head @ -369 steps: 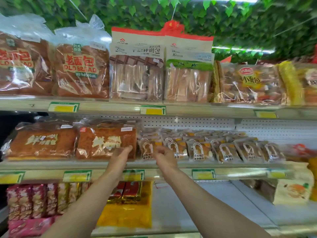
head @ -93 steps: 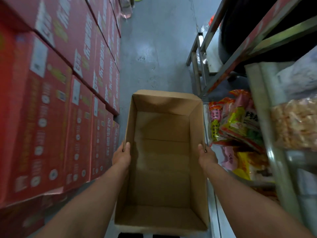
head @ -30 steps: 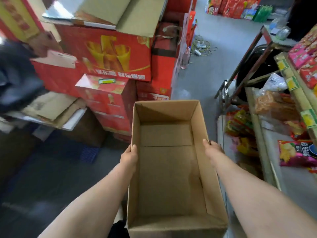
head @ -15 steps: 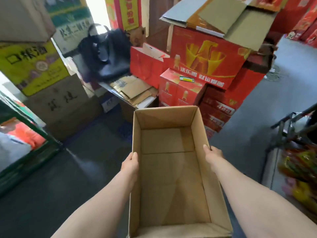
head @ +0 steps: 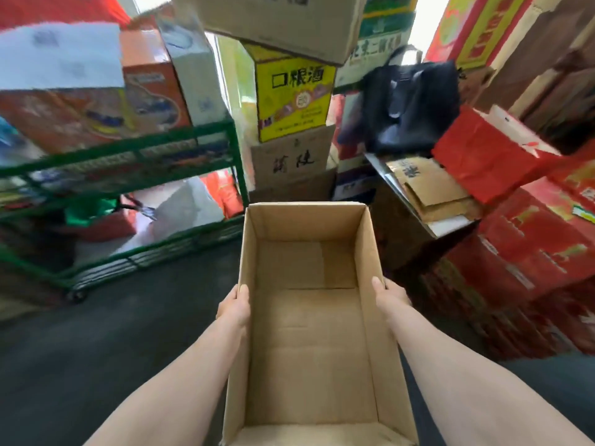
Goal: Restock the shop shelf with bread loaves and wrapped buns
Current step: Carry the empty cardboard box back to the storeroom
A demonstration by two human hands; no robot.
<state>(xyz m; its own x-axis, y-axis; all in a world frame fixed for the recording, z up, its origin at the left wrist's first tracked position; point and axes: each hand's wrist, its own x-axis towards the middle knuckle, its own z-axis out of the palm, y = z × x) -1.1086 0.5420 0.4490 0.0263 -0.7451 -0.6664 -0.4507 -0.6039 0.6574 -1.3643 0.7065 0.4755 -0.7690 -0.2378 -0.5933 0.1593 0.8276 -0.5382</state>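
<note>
The left hand grips the left wall of an open cardboard box, thumb hooked over the top edge and the rest of the hand pressed flat against the outside. The right hand grips the opposite wall the same way, its thumb lying over the rim; the fingers of both hands are hidden behind the cardboard. The box sits low in the centre of the frame, carried between the two bare forearms, its long side running away from the person, and only its bare brown floor and flaps show inside. No bread loaves or wrapped buns are visible anywhere in this view. Beneath the box the floor is dark grey. Just past the far end of the box rises a stack of cartons, a plain brown one with brushed characters under a yellow carton printed with black characters. To the left of centre stands a green metal rack carrying orange and white cartons, with bags blurred on its lower level. At the upper right a black handbag rests above flattened cardboard, beside a red paper bag, and red cartons are piled along the right edge.
</note>
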